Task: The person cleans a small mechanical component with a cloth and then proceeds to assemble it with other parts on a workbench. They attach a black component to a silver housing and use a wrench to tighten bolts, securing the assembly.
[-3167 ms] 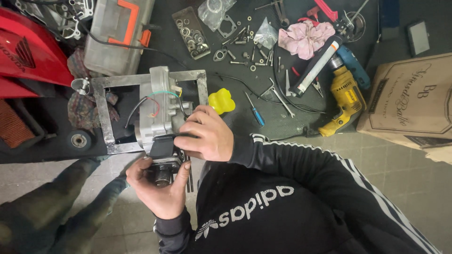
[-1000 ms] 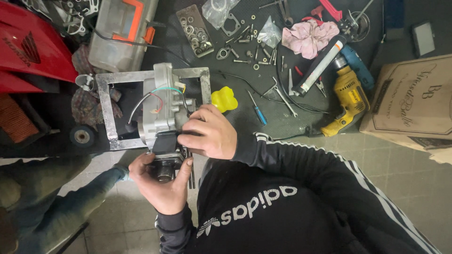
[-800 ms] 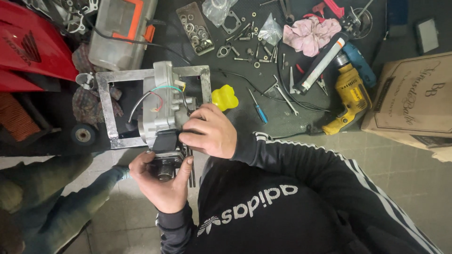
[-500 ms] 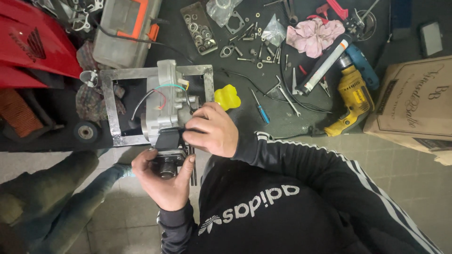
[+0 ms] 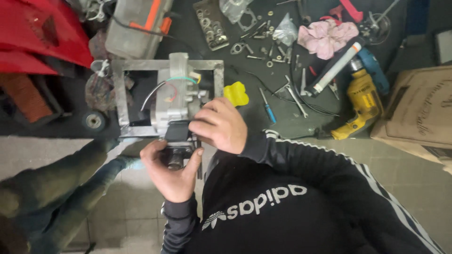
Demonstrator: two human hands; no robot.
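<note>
Since the earlier frame both hands have barely shifted on the motor. Nearest, the left hand cups the dark shaft end, fingers curled around it. Just beyond, the right hand closes on the black block at the grey motor, which sits inside a square metal frame on the dark bench. Farther off lie a yellow cap and a yellow drill.

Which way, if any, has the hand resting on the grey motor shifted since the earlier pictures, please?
No. The hand still rests at the motor's near end, just below the yellow piece; only the camera drifted.
</note>
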